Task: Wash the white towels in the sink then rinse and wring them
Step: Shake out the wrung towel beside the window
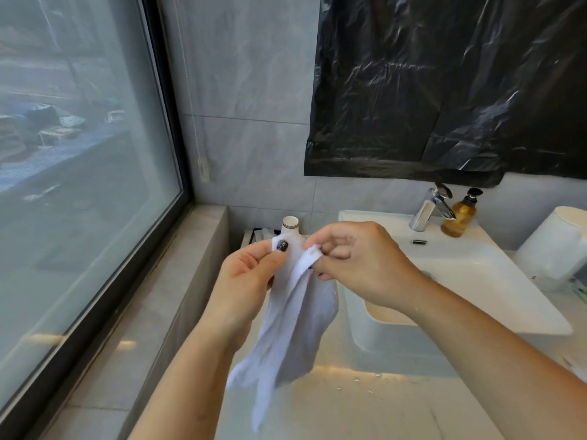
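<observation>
Bathroom corner: grey tiled wall, a large window [79, 154] on my left, a black plastic sheet [444, 90] taped above the white sink [476, 281], and a pale stone surface [365, 404] spotted with water drops. I hold one white towel [295, 322] in the air over the surface, left of the basin and clear of it. My left hand [247, 274] pinches its upper corner between thumb and fingers; my right hand [355, 262] pinches the neighbouring hem, so each grip is clamped on cloth and the rest hangs loose below.

Risks, as I judge them: both holds are fingertip pinches on what may be wet fabric, so a tug to spread the towel could pull a corner free and drop it onto the surface. A wide swing towards the basin could strike the faucet [432, 211] or tip the amber pump bottle [460, 214] just beside it. The white bottle [290, 227] stands close behind my hands.

Open room lies forward and down; the window ledge [178, 296] bounds the left, the white container [559, 246] the far right.
</observation>
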The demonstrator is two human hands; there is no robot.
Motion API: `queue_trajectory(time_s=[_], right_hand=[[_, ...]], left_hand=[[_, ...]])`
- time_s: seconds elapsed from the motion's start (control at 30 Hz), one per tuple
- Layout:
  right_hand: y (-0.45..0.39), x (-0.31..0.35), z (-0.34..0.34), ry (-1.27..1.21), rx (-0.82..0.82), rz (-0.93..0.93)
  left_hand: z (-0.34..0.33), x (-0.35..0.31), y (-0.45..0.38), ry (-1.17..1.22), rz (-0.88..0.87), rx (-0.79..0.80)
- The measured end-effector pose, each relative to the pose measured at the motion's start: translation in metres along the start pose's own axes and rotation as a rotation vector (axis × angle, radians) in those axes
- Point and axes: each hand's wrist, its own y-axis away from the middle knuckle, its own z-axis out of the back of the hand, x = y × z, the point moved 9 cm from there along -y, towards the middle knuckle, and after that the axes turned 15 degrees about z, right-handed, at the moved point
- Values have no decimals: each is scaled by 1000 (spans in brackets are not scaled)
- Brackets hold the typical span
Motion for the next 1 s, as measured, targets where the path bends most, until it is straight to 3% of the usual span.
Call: queue_trajectory(time_s=[0.23, 0.4, 0.47, 0.6, 0.67, 0.87, 1.0], right_hand=[[-11, 15, 1, 163, -35, 108], [-19, 16, -2, 244, -122, 172], [-18, 10, -6, 189, -100, 208], [-4, -26, -16, -286, -53, 100], [7, -45, -21, -378, -50, 55], [24, -76, -31, -248, -25, 49], [24, -82, -34, 12, 17, 120]], left_hand=[[-18, -9, 16, -90, -51, 286], [-12, -14, 3, -374, -176, 5], [-9, -10, -1, -348, -160, 14], [2, -4, -3, -177, -94, 100], [7, -6, -1, -98, -84, 118], [24, -18, -1, 39, -130, 105], [31, -23, -4, 30, -111, 72]])
